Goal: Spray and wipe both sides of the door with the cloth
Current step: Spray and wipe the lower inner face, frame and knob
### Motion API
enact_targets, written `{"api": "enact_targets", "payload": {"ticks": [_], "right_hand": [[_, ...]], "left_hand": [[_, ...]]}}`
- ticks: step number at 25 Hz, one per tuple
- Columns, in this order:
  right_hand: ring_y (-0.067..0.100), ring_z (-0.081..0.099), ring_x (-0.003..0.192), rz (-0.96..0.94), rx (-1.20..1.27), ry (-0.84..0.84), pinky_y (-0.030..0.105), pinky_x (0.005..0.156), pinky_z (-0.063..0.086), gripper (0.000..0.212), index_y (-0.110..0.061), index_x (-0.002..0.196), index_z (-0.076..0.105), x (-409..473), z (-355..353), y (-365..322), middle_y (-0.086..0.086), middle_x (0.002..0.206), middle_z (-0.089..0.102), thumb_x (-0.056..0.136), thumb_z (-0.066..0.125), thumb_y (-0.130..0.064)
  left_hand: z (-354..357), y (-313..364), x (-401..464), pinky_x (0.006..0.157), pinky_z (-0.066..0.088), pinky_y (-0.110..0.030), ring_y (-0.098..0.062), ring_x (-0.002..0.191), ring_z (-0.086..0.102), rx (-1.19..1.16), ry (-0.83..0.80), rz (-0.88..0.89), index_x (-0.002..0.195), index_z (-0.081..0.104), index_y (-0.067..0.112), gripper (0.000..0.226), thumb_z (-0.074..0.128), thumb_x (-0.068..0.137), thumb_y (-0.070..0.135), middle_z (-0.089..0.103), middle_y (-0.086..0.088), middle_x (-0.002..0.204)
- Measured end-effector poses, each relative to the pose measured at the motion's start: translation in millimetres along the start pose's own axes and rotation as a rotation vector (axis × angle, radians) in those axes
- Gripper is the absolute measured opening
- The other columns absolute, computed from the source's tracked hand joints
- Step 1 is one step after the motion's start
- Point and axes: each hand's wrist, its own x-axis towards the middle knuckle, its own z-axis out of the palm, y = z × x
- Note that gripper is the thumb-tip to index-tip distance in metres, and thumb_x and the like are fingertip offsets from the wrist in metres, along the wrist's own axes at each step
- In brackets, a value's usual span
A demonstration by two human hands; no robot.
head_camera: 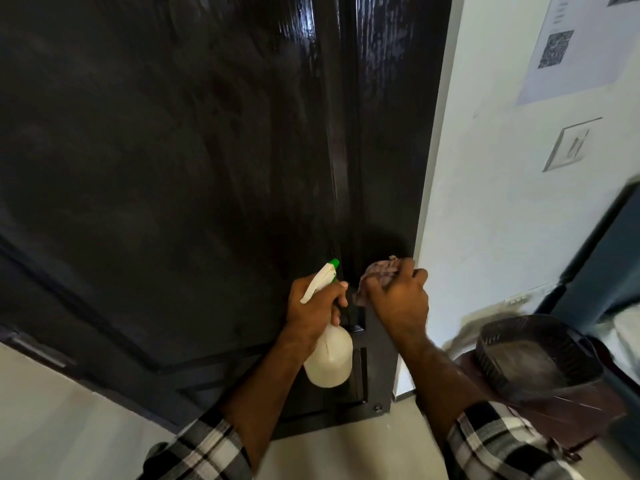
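Observation:
A tall black door [173, 150] fills most of the view, glossy with wet streaks near its top right. My left hand [315, 306] grips the neck of a white spray bottle [329, 362] with a green-tipped nozzle pointing up at the door. My right hand [398, 299] holds a crumpled pinkish cloth [379, 271] and presses it against the door's lower right part, beside the black frame edge. Both forearms show plaid sleeves.
A white wall [485, 202] runs to the right of the door, with a paper notice bearing a QR code [554, 50] and a switch plate [571, 143]. A dark basket [536, 358] sits on a brown stand at lower right. Pale floor lies below.

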Motion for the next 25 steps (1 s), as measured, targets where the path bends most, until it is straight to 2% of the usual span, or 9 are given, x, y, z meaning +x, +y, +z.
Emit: {"api": "enact_targets", "payload": {"ticks": [5,6,7,10,12,14,16,19,25], "right_hand": [[0.042,0.074,0.115,0.637,1.408,-0.424,0.058,0.1,0.06,0.044,-0.019,0.133,0.068,20,-19,-8,0.018,0.129,0.073,0.098,0.072,-0.046],[0.044,0.073,0.117,0.675,1.497,-0.421,0.059,0.099,0.061,0.042,-0.022,0.132,0.07,20,-20,-11,0.015,0.129,0.072,0.098,0.072,-0.046],[0.043,0.073,0.116,0.634,1.423,-0.37,0.053,0.092,0.064,0.037,-0.024,0.131,0.07,19,-19,-14,0.012,0.127,0.071,0.099,0.071,-0.044],[0.029,0.064,0.113,0.011,0.342,-0.038,0.021,0.076,0.056,0.046,-0.021,0.142,0.053,3,-6,-2,0.011,0.136,0.053,0.101,0.069,-0.033],[0.038,0.052,0.132,-0.424,-0.231,0.04,0.037,0.1,0.059,0.06,-0.025,0.155,0.047,-7,7,23,0.018,0.156,0.038,0.1,0.071,-0.031],[0.052,0.035,0.149,-0.653,-0.454,0.004,0.058,0.116,0.045,0.066,-0.028,0.157,0.05,-9,2,46,0.023,0.167,0.03,0.096,0.074,-0.025],[0.042,0.039,0.147,-0.628,-0.306,-0.098,0.043,0.115,0.049,0.059,-0.033,0.151,0.058,-3,-11,56,0.012,0.164,0.034,0.095,0.076,-0.023],[0.013,0.055,0.122,-0.265,0.321,-0.17,0.003,0.09,0.048,0.054,-0.025,0.135,0.066,-5,-22,44,-0.005,0.138,0.046,0.087,0.089,-0.016],[0.01,0.071,0.103,-0.118,0.648,-0.205,0.024,0.089,0.062,0.051,-0.02,0.12,0.078,1,-36,62,0.007,0.114,0.068,0.075,0.093,-0.002]], "left_hand": [[7,5,6,0.049,0.048,-0.028,-0.014,0.047,0.052,0.006,-0.029,-0.011,0.1,0.057,0.024,0.02,0.07,0.097,0.008,0.066,-0.009,0.072],[9,6,7,0.049,0.048,-0.028,-0.013,0.047,0.053,0.009,-0.032,-0.013,0.102,0.057,0.024,0.021,0.07,0.097,0.008,0.066,-0.009,0.074],[11,6,8,0.049,0.048,-0.028,-0.013,0.047,0.052,0.008,-0.033,-0.006,0.1,0.057,0.024,0.021,0.07,0.097,0.008,0.066,-0.009,0.073],[16,6,9,0.048,0.048,-0.026,-0.012,0.046,0.052,0.011,-0.029,-0.007,0.097,0.057,0.025,0.021,0.071,0.097,0.01,0.065,-0.007,0.071],[18,2,11,0.048,0.05,-0.026,-0.011,0.047,0.054,0.01,-0.024,-0.031,0.106,0.056,0.027,0.025,0.074,0.095,0.013,0.067,-0.006,0.073],[21,-1,11,0.05,0.051,-0.027,-0.011,0.048,0.055,0.027,-0.017,-0.044,0.109,0.055,0.026,0.027,0.075,0.095,0.015,0.068,-0.007,0.074],[21,-2,12,0.05,0.051,-0.027,-0.012,0.049,0.055,0.023,-0.016,-0.053,0.108,0.055,0.027,0.026,0.074,0.096,0.016,0.068,-0.007,0.077],[18,-5,11,0.051,0.051,-0.027,-0.014,0.052,0.055,0.012,-0.003,-0.057,0.114,0.056,0.025,0.028,0.074,0.096,0.015,0.068,-0.011,0.08],[12,-4,7,0.049,0.05,-0.027,-0.013,0.05,0.056,0.01,-0.001,-0.058,0.121,0.054,0.023,0.035,0.075,0.095,0.014,0.068,-0.01,0.079]]}}
